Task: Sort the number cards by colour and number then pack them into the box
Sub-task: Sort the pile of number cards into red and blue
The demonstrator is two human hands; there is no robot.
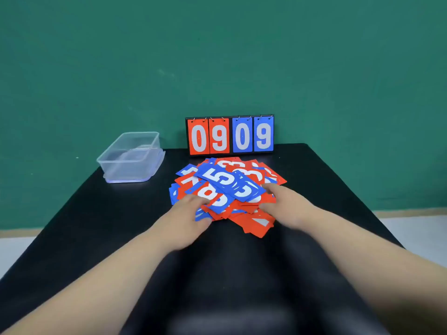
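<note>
A loose heap of red and blue number cards (229, 187) lies on the black table (96, 226), a blue 5 on top. My left hand (191, 211) rests on the heap's near-left side, fingers on the cards and thumb under a blue card's edge. On the near-right side my right hand (283, 201) has its fingers laid on the cards and its thumb at the heap's edge. An empty clear plastic box (131, 157) stands at the table's far left, sitting on its lid.
A flip scoreboard (229, 135) stands at the table's back edge, showing red 0 9 and blue 0 9. A green wall rises behind it. The floor shows on both sides of the table.
</note>
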